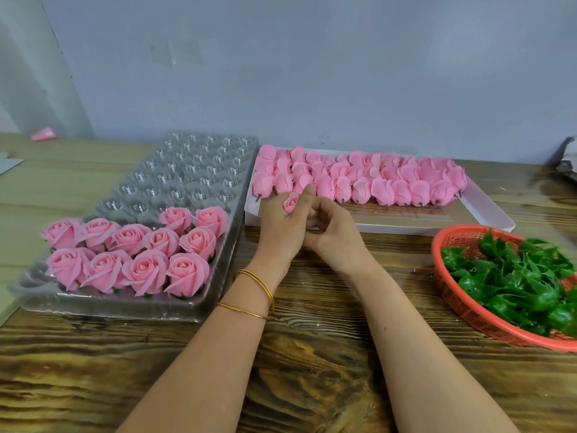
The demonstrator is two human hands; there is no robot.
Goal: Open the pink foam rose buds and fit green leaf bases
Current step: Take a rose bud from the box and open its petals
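The pink foam rose bud point(291, 204) sat upright in the left hand point(281, 226), its small coiled centre facing the camera; the thumb and fingers of that hand were curled round it and gripped it just in front of the white box point(406, 227). The right hand point(335, 228) pressed against the left from the side, its fingers bent inward toward the bud's underside; whether it grasped the bud or anything else could not be told, as the fingertips were hidden. Two thin gold bangles point(259, 285) circled the left wrist.

Behind the hands, the white box held rows of closed buds point(359, 182) lying on their sides, packed touching one another, dark stubs pointing toward the person; the near part of the box floor lay bare. To the left stood a clear plastic tray point(187, 173) with round pockets; opened roses point(134, 254) filled its near rows, and the farther pockets held nothing. To the right, a red basket point(459, 303) was heaped with green leaf bases point(512, 276), partly cut off by the picture's edge. All rested on a wooden table point(312, 354) set against a pale grey wall point(312, 73); a small pink scrap point(43, 134) lay at the far left, near the wall.
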